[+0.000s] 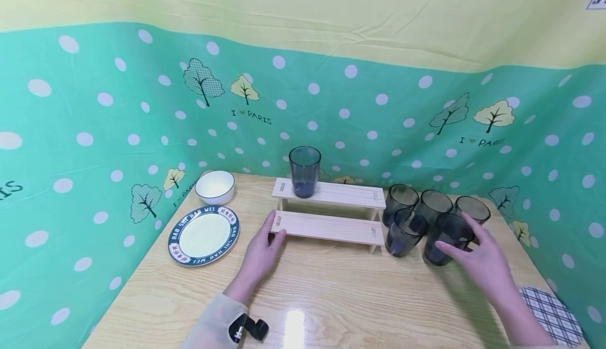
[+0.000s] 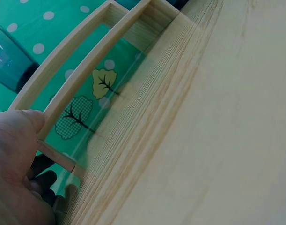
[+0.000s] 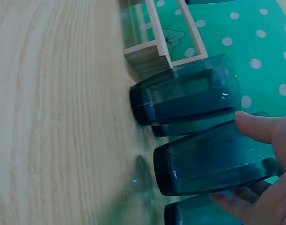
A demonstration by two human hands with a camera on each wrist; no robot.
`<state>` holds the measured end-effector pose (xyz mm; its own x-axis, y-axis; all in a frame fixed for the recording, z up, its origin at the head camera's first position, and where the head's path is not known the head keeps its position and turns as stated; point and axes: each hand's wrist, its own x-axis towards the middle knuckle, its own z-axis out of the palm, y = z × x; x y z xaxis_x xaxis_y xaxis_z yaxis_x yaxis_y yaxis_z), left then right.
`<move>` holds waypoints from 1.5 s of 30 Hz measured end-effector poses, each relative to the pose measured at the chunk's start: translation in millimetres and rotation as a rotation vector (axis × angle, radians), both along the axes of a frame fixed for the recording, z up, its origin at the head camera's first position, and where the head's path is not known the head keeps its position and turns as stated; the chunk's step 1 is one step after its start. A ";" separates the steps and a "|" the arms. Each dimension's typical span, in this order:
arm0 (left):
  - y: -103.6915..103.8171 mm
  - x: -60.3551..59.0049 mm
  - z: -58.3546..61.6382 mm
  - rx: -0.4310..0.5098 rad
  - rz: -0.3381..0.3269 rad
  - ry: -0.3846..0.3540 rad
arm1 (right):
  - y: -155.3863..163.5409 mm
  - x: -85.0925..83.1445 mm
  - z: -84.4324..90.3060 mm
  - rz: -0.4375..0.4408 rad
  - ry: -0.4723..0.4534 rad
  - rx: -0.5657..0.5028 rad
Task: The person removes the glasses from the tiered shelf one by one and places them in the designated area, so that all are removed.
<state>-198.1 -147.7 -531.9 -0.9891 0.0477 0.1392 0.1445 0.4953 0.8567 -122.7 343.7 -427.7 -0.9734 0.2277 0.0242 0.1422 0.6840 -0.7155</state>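
Observation:
A two-step wooden rack (image 1: 326,226) stands at the middle of the table, and my left hand (image 1: 260,246) grips the left end of its lower step. In the left wrist view the thumb lies on the step's edge (image 2: 77,84) with the fingers beyond it. One dark, see-through drinking glass (image 1: 305,172) is upright on the upper step. My right hand (image 1: 485,265) holds the front right glass (image 1: 445,241) near its rim; the right wrist view shows the thumb on one side of this glass (image 3: 208,161), the fingers on the other.
Several more dark glasses (image 1: 406,233) stand close together at the rack's right end. A white bowl (image 1: 215,193) and a blue-rimmed plate (image 1: 176,233) are at the left. A checked cloth (image 1: 551,312) lies front right. A patterned curtain (image 1: 355,96) hangs behind the table.

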 end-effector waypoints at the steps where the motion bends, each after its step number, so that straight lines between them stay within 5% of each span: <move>1: -0.1 -0.2 -0.3 0.001 -0.001 0.001 | -0.6 -0.9 -1.8 -0.003 0.004 0.001; 19: 0.2 -0.2 0.5 -0.016 0.006 -0.009 | -6.8 -6.3 -19.3 -0.023 -0.001 -0.010; 31: -0.3 -0.6 0.5 -0.006 0.000 -0.007 | -7.3 -8.5 -24.3 0.054 0.064 -0.002; 36: -0.2 0.0 0.7 -0.008 0.001 -0.009 | -7.9 -6.9 -18.4 0.065 0.067 0.012; 45: -0.4 0.4 0.8 -0.003 0.002 0.001 | -18.2 -8.5 12.3 0.083 0.223 0.041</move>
